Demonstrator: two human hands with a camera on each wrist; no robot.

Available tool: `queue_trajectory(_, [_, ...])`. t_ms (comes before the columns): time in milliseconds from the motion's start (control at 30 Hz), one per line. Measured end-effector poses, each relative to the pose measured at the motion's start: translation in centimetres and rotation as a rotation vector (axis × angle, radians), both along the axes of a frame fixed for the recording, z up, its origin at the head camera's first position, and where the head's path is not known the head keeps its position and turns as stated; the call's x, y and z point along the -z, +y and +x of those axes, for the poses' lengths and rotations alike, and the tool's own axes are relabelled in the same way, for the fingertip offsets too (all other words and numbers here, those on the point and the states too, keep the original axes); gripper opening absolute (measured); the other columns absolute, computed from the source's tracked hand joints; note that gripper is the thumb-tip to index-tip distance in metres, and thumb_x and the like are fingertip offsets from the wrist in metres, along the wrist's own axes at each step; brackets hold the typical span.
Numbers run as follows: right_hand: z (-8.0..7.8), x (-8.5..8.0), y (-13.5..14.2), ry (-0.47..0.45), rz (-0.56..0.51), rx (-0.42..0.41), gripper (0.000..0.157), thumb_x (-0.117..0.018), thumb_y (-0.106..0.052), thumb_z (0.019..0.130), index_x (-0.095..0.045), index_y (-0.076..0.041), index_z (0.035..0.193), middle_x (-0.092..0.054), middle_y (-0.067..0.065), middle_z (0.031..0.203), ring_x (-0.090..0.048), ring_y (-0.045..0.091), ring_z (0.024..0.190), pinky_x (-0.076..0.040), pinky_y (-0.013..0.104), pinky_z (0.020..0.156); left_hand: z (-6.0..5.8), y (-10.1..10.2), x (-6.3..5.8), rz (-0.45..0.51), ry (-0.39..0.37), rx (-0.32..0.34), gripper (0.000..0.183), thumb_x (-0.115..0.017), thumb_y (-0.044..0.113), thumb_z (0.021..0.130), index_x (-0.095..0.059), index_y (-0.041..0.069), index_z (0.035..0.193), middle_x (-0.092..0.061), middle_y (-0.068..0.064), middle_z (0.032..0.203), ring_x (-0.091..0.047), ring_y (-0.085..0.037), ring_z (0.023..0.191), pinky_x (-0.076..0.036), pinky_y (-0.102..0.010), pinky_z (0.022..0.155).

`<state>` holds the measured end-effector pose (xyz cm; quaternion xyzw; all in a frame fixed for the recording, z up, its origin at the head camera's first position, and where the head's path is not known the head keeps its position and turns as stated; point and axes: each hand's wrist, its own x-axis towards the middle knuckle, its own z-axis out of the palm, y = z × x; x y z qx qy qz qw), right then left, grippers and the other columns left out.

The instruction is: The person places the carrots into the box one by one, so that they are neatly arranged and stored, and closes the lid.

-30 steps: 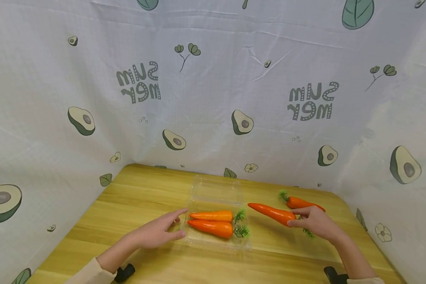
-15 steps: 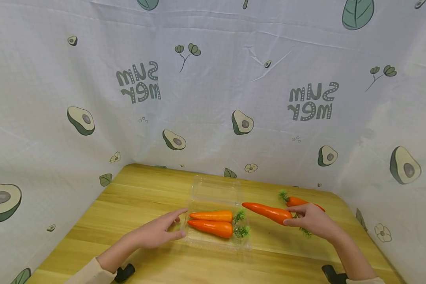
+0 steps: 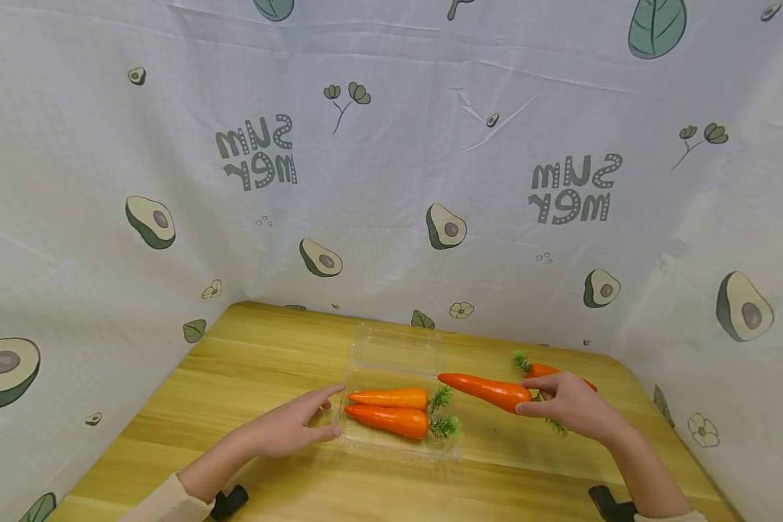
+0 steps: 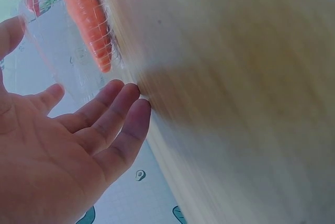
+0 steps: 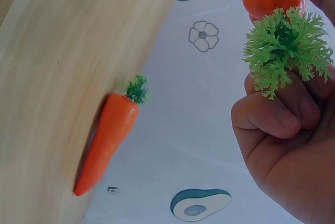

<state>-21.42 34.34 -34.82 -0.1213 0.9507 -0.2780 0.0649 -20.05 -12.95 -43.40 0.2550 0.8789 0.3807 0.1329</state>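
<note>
My right hand [image 3: 577,407] pinches an orange toy carrot [image 3: 489,389] near its leafy end, above the table, its tip pointing left toward a clear plastic box [image 3: 401,451]. The right wrist view shows that carrot's green leaves [image 5: 285,46] beside the curled lower fingers. Inside the box two carrots lie side by side, a lighter orange one [image 3: 391,397] behind a redder one [image 3: 391,420], tips to the left. Spread fingers of my left hand [image 3: 293,424] rest at the box's left edge, holding nothing; in the left wrist view a carrot [image 4: 89,20] shows through the plastic.
Another carrot [image 3: 543,370] lies at the back right of the wooden table [image 3: 254,362], partly behind my right hand. The box's clear lid [image 3: 398,351] is folded back toward the printed curtain [image 3: 378,181], which encloses the table behind and at both sides.
My right hand has moved a little to the left with the carrot, bringing its tip close to the box's right side. The left hand and the boxed carrots have stayed in place.
</note>
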Motion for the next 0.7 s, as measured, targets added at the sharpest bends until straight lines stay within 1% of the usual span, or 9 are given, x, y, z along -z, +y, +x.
queue_trajectory(200, [0.2, -0.3, -0.3, -0.006, -0.002, -0.010, 0.063, -0.080, -0.041, 0.084, -0.067, 0.002, 0.128, -0.036, -0.004, 0.064, -0.033, 0.008, 0.053, -0.028, 0.023, 0.049, 0.0, 0.0, 0.0, -0.002, 0.000, -0.004, 0.073, -0.057, 0.050, 0.101, -0.025, 0.022, 0.161, -0.048, -0.010, 0.148, -0.048, -0.030, 0.134, -0.043, -0.057, 0.104])
queue_trajectory(467, [0.5, -0.4, -0.8, 0.001, -0.018, -0.036, 0.058, -0.081, -0.039, 0.084, -0.070, 0.001, 0.125, -0.037, -0.004, 0.062, -0.033, 0.008, 0.052, -0.029, 0.022, 0.049, 0.0, 0.0, 0.0, -0.005, 0.002, -0.002, 0.073, -0.057, 0.050, 0.101, -0.025, 0.023, 0.161, -0.048, -0.010, 0.148, -0.048, -0.030, 0.134, -0.043, -0.057, 0.104])
queue_trajectory(700, [0.5, -0.4, -1.2, -0.016, -0.029, -0.059, 0.059, -0.080, -0.038, 0.084, -0.068, 0.001, 0.127, -0.039, -0.003, 0.064, -0.034, 0.008, 0.054, -0.031, 0.023, 0.050, 0.1, 0.0, 0.0, -0.005, 0.003, -0.002, 0.073, -0.057, 0.050, 0.101, -0.025, 0.022, 0.161, -0.048, -0.010, 0.148, -0.048, -0.030, 0.134, -0.044, -0.057, 0.103])
